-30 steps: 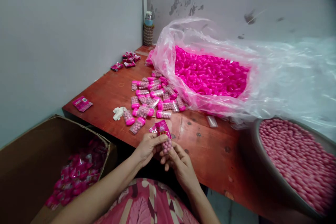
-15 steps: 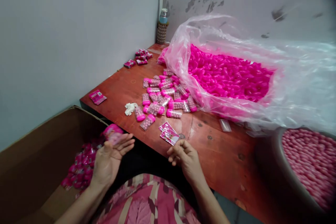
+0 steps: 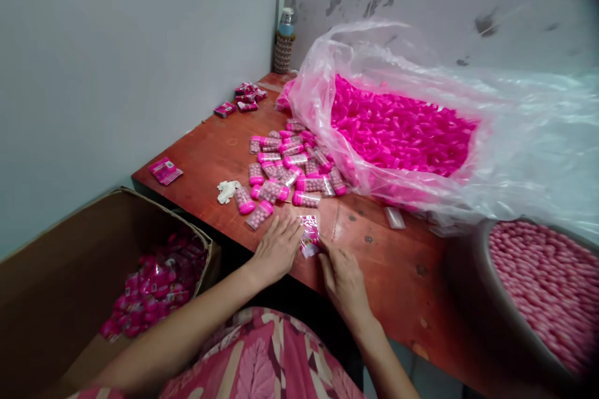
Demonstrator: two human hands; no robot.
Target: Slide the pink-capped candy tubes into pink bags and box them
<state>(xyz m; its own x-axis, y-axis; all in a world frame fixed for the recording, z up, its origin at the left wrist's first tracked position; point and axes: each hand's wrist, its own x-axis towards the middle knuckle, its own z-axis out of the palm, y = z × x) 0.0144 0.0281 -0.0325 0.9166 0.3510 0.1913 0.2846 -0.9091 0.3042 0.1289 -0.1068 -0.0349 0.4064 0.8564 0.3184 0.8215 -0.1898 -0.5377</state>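
Printed pink cards [image 3: 309, 237] lie at the front of the red-brown table, between my two hands. My left hand [image 3: 279, 246] rests on the tabletop with its fingers stretched out, their tips at the cards' left edge. At the right edge of the cards is my right hand [image 3: 341, 271], its fingers bent and touching them; whether it grips a card is hard to tell. Just beyond my hands lies a loose pile of clear tubes [image 3: 271, 191] with pink caps and small pink balls inside. A crumpled white scrap [image 3: 227, 191] is left of the pile.
An open cardboard box [image 3: 212, 255] with pink packets stands at the left, below the table [image 3: 374, 274]. Behind, a plastic bag [image 3: 318, 75] holds pink caps. A tub [image 3: 491, 280] of pink balls is at the right. More cards [image 3: 165, 171] and a bottle [image 3: 286, 24] are farther off.
My left hand has moved from over the box to the cards, and the pink packet near it is gone from it. The cards have turned more upright, with my right hand beside them.
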